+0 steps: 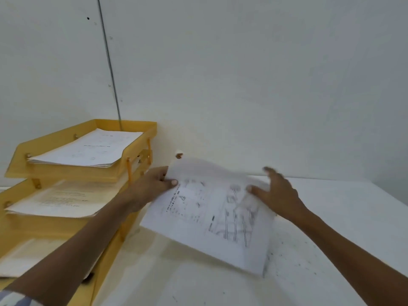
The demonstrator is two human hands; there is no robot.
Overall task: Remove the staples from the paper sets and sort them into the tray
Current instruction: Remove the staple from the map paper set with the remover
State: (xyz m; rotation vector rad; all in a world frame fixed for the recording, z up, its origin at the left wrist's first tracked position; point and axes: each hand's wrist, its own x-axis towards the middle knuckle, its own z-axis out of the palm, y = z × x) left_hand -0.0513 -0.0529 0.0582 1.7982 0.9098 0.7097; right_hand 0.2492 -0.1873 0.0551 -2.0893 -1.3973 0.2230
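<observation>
Pinching the upper-left corner of the paper set [207, 217], the left hand [154, 186] has its thumb on top of the printed sheet and its fingers underneath. The set is lifted and tilted over the white table [331, 228] in the middle of the frame. The right hand [278, 195], right of centre, is blurred. Its fingers look spread and loose, with the thumb touching the sheet's right edge, and it seems to clamp nothing.

At left stands the yellow tray [55, 139], three tiers high, and each tier already holds loose sheets. The set hangs just beside its right side.

No staple can be made out on the set, and blur hides the corners. The step in hand looks like carrying the sheets to a tier. To do that well, the right hand should steady the free edge so the pages do not fan or slip. The corner pinch should stay firm, and the stack should be squared before it goes in. It should slide in flat and low under the tier above, entering from the open front rather than over a side wall.
</observation>
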